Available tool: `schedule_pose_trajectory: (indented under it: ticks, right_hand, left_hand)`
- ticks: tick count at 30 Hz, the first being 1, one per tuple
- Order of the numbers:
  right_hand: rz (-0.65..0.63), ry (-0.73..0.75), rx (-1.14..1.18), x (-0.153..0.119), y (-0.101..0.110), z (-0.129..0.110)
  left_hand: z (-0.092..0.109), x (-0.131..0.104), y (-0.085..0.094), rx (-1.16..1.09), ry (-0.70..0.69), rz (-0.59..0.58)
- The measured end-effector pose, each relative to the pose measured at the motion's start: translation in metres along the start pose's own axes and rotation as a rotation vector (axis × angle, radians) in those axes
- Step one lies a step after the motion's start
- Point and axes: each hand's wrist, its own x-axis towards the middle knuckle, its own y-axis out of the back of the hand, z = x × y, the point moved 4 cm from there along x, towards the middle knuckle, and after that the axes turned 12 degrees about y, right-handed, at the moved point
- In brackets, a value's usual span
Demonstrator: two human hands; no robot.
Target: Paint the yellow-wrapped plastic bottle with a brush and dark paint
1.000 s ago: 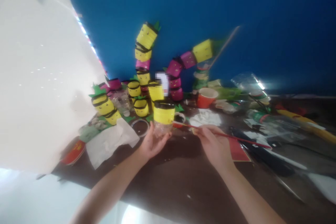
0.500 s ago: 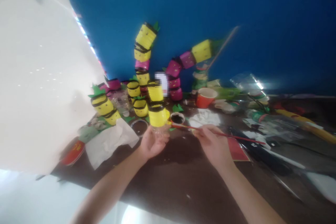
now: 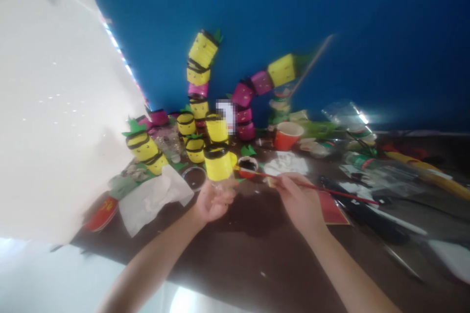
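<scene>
My left hand (image 3: 213, 204) is wrapped round the clear lower part of a cut plastic bottle (image 3: 217, 164). Yellow paint covers its upper part, a black band runs round the rim, and a yellow knob stands out on its right side. In my right hand (image 3: 299, 200), closed in a pinch, lies a thin paintbrush (image 3: 345, 194) with a red handle. Its yellowish tip points left and is at or very near the bottle's right side; contact is unclear. Just behind the brush sits a small cup of dark paint (image 3: 248, 164).
Yellow and magenta painted bottle pieces (image 3: 198, 76) stand stacked against the blue wall (image 3: 257, 10). Crumpled white paper (image 3: 154, 200) lies left, a red cup (image 3: 287, 138) behind my right hand. Clear bottles (image 3: 396, 176) and scraps clutter the right of the brown table (image 3: 249, 254).
The bottle has shifted slightly left and tilted a little. The brush has slid slightly to the right with my right hand. Both hands keep their hold.
</scene>
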Motion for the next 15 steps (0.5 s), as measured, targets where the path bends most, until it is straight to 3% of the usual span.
schedule_pose_trajectory:
  ticks: [8, 15]
  right_hand:
    - [-0.085, -0.039, -0.008, -0.006, -0.01, -0.004]
    - [-0.019, 0.001, 0.001, -0.002, -0.003, -0.002]
  left_hand:
    - [0.0, 0.002, 0.001, 0.057, -0.01, -0.059]
    - [0.002, 0.0, 0.005, 0.093, -0.003, -0.06]
